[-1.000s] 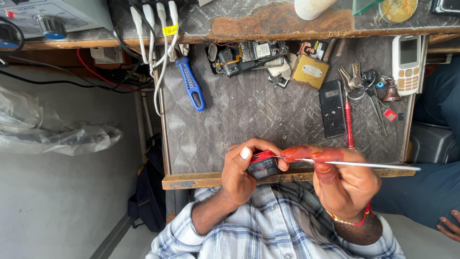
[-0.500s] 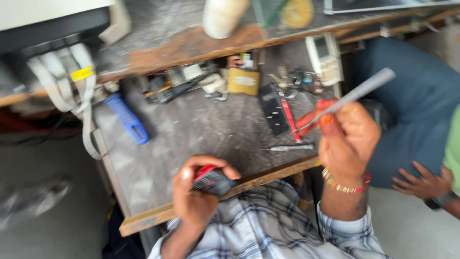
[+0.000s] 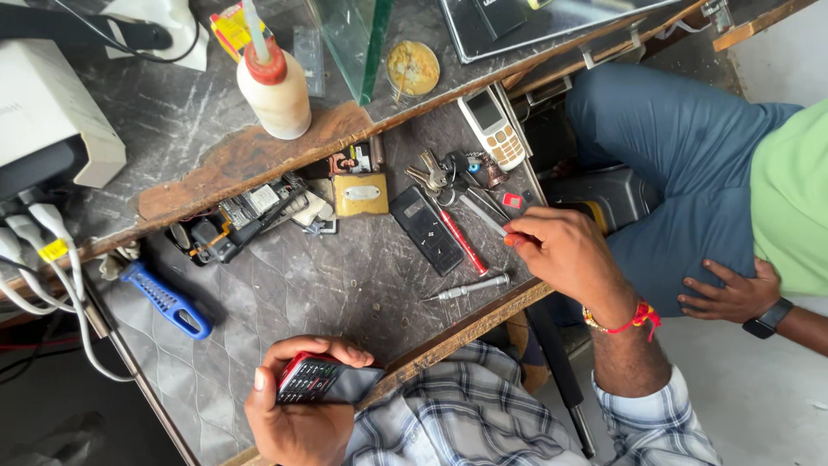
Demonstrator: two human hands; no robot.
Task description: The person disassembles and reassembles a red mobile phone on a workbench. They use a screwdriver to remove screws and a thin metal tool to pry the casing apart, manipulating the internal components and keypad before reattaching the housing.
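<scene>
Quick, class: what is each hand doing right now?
Left hand: closed around a red-and-black keypad phone.
Right hand: fingers pinched on a slim red-handled tool.

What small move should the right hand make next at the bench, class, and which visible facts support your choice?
Probably close the fingers on the thin metal tool and lift it clear. The right hand already pinches its end beside the red screwdriver and the keys, while the left hand holds the red keypad phone at the bench edge, seemingly waiting to be worked on.
</scene>
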